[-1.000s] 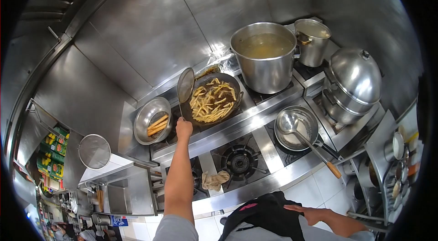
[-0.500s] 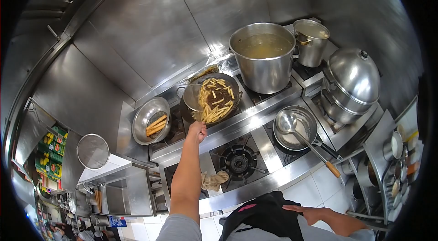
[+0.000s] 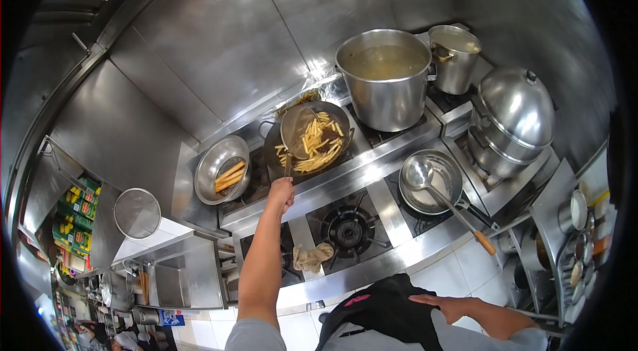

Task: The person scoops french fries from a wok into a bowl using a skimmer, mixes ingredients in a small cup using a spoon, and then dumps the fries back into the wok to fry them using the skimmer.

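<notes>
My left hand [image 3: 282, 194] is closed round the handle of a round mesh strainer [image 3: 296, 126], whose head lies in a dark wok [image 3: 272, 155] on the back row of burners. Pale yellow fries [image 3: 320, 138] float in the wok's oil, partly over and beside the strainer. Left of the wok sits a metal bowl [image 3: 205, 178] with several brown rolled sticks [image 3: 230, 177] in it. My right hand [image 3: 449, 307] rests at my waist on the black cloth [image 3: 392, 314], its visible fingers stretched out and holding nothing.
A large stockpot [image 3: 385, 92] stands right of the wok, with a smaller pot [image 3: 456, 65] and a domed steamer [image 3: 513, 118] beyond. A ladle [image 3: 418, 172] lies in a pan [image 3: 435, 205]. Nearer are a burner [image 3: 349, 231] and a crumpled cloth [image 3: 312, 258]. Another strainer [image 3: 137, 213] is at left.
The strainer has gone from the wok's left rim into the fries and moved right among them. My left hand shifted right, then slightly back left. My right hand has hardly moved.
</notes>
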Tool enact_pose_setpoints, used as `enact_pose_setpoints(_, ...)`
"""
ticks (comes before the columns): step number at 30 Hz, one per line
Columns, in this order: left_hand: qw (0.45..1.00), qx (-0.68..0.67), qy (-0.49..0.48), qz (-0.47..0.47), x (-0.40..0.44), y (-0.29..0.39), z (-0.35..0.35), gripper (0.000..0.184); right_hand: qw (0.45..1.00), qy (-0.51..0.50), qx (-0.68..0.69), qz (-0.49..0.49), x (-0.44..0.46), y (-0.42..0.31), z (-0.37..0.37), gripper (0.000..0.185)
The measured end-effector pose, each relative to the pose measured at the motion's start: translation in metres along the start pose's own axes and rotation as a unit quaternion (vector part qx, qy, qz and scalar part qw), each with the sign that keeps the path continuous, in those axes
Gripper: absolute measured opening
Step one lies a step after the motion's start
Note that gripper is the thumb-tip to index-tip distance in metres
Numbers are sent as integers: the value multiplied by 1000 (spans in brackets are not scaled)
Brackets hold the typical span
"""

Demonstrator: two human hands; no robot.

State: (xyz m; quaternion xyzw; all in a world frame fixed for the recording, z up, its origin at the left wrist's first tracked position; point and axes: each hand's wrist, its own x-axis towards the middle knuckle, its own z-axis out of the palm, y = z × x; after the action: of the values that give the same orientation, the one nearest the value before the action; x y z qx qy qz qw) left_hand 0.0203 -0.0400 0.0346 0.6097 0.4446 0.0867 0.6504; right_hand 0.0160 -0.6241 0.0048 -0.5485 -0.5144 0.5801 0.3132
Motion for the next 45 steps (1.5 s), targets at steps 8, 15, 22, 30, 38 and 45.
enact_pose_setpoints(8,863,423,129,242,-71,10,-24,49,1000,-20,-15,0,2,4,0,137)
enact_pose_setpoints(15,842,454,93,275,-83,-22,-36,46,1000,-24,-7,-13,3,7,0,135)
enact_pose_setpoints(22,850,406,205,267,-47,-19,-37,47,999,-25,-6,-29,3,9,0,130)
enact_pose_setpoints(30,995,5,95,25,11,-26,-28,12,999,-17,6,-27,2,11,0,127)
enact_pose_setpoints(38,948,-280,-65,-139,-1,-6,-12,13,1000,-22,10,-9,2,7,-2,133)
enact_pose_setpoints(45,985,-161,-32,-49,-29,0,-9,19,999,-26,2,-29,6,12,-4,139)
